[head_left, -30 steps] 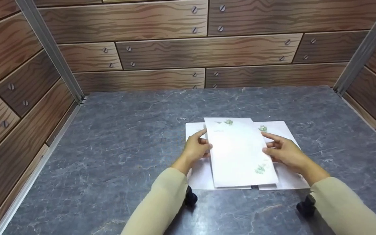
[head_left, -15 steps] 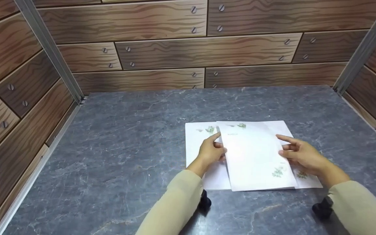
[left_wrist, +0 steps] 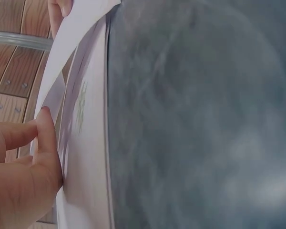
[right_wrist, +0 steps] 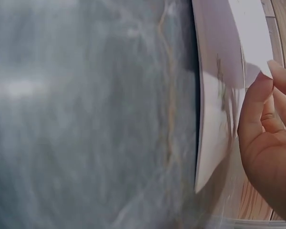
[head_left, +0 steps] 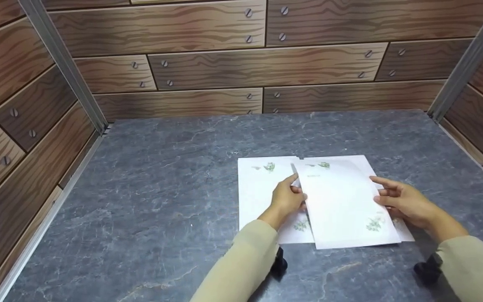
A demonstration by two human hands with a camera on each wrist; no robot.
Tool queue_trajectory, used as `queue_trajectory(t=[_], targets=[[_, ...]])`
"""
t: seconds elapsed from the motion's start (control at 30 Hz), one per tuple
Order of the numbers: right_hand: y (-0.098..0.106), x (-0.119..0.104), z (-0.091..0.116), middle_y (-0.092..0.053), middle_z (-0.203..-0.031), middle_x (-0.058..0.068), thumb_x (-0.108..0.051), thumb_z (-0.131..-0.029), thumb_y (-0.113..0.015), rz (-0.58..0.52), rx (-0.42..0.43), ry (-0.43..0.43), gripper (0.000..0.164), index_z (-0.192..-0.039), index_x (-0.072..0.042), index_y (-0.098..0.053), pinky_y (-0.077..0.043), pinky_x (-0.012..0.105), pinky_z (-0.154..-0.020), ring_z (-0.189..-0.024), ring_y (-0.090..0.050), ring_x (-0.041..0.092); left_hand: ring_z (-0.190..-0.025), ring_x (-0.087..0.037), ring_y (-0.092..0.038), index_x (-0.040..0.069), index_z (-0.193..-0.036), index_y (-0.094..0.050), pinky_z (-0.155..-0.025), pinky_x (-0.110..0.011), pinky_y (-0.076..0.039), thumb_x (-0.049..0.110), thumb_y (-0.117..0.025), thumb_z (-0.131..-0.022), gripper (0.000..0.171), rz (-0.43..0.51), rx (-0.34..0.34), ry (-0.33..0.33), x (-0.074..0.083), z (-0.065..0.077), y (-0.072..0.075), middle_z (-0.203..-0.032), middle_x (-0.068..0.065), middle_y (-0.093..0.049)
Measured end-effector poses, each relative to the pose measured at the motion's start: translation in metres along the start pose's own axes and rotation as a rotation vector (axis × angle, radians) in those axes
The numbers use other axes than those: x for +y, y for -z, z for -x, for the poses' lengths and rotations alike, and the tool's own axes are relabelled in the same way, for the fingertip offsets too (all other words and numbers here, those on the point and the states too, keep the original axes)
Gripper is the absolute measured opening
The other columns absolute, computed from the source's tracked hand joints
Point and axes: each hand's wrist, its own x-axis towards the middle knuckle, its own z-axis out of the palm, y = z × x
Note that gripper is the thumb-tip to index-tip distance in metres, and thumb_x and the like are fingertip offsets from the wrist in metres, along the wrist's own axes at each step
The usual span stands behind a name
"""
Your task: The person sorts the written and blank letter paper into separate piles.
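Note:
A white sheet of paper (head_left: 342, 201) with green leafy prints is held between both hands. My left hand (head_left: 286, 197) pinches its left edge, and my right hand (head_left: 407, 203) pinches the right one. The left wrist view shows the sheet (left_wrist: 78, 31) raised and bent over the paper beneath, thumb and finger (left_wrist: 47, 138) at its edge. Below lies a right-hand printed paper (head_left: 407, 235), mostly hidden. Its leaf print shows under the lifted sheet (right_wrist: 252, 36) in the right wrist view. To the left, a similar white paper (head_left: 258, 193) lies flat, partly covered by my left hand.
The papers lie on a dark grey marbled tabletop (head_left: 162, 188). Wood-plank-patterned walls (head_left: 224, 67) stand behind and at both sides, with grey metal posts (head_left: 63, 63) in the corners. Black wrist devices (head_left: 279, 264) sit under both sleeves.
Both hands have moved right and slightly toward me with the sheet. It now overlaps the right-hand paper, and more of the left-hand paper shows.

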Motion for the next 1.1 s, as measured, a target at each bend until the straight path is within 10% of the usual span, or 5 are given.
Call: queue_trajectory(t=[0.87,1.1], targets=[[0.024,0.011,0.003,-0.062,-0.102,-0.005,-0.01,-0.09,-0.067,0.0,0.045,-0.014,0.065,-0.146,-0.004,-0.036,-0.056,0.034,-0.074,-0.088,-0.064,0.013,-0.069,-0.015,-0.062,0.001,-0.137,-0.049,-0.061,-0.027,-0.057,-0.007,-0.066,-0.085,0.055,0.017,-0.024,-0.004,0.011,0.004,-0.016,-0.085,-0.002,-0.059],[0.027,0.01,0.002,-0.058,-0.104,-0.003,-0.018,-0.094,-0.063,0.033,0.051,-0.057,0.074,-0.147,0.009,-0.018,-0.054,0.03,-0.078,-0.091,-0.06,0.004,-0.071,-0.019,-0.063,0.004,-0.138,-0.048,-0.064,-0.03,-0.057,-0.004,-0.067,-0.086,0.056,0.057,-0.037,0.021,0.011,0.006,-0.016,-0.086,0.0,-0.058]])
